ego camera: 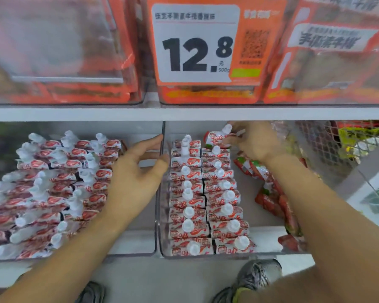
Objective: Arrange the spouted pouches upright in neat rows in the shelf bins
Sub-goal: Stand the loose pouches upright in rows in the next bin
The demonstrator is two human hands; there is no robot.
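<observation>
Two clear shelf bins sit side by side on the lower shelf. The left bin [131,250] holds several rows of red-and-white spouted pouches [53,182] leaning backward. In the right bin [269,251] two neat rows of upright pouches [206,200] fill the left half. My left hand [138,171] grips the clear divider wall between the bins, thumb on the right side. My right hand [256,141] reaches to the back of the right bin and pinches a tilted pouch [217,136] at the far end of the second row. Several pouches [269,193] lie flat along the bin's right side under my right forearm.
The upper shelf [184,113] carries orange snack boxes in clear bins and a price card reading 12.8 [197,44] right above my hands. A wire basket [337,145] with goods stands at the right. My shoes [258,276] show on the floor below.
</observation>
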